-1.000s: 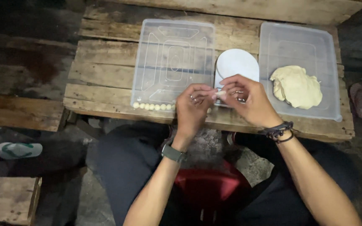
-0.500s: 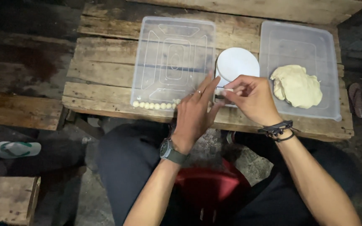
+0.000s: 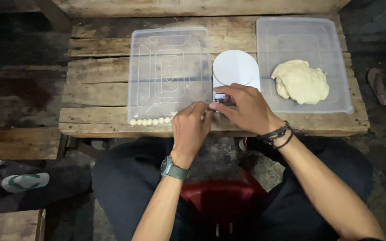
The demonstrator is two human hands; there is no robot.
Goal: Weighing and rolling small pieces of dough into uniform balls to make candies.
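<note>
A person is sitting on a red plastic stool point(image 3: 222, 196) at a rough wooden pallet table point(image 3: 99, 96), both hands meeting at its near edge. The left hand point(image 3: 189, 127), with a dark wristwatch point(image 3: 173, 168) on its wrist, is curling its fingers inward, fingertips pressed against those of the right hand; whatever may be pinched between them is hidden, so I cannot tell if it is holding anything. The right hand point(image 3: 246, 109), wearing dark cord bracelets point(image 3: 277, 135), is lying over the front of a small white kitchen scale with a round platform point(image 3: 235, 69), its fingers bunched together just at the scale's display.

To the left of the scale a clear rectangular plastic tray point(image 3: 168, 71) is lying flat, and a row of small pale dough balls point(image 3: 150, 121) is lining its near edge, just beside the left hand. To the right of the scale a second clear plastic tray point(image 3: 291, 33) is holding a large lump of pale yellow dough point(image 3: 301, 81), apart from both hands.

On the dark floor to the left a green-and-white flip-flop sandal point(image 3: 23, 181) is lying, well away from the table.
</note>
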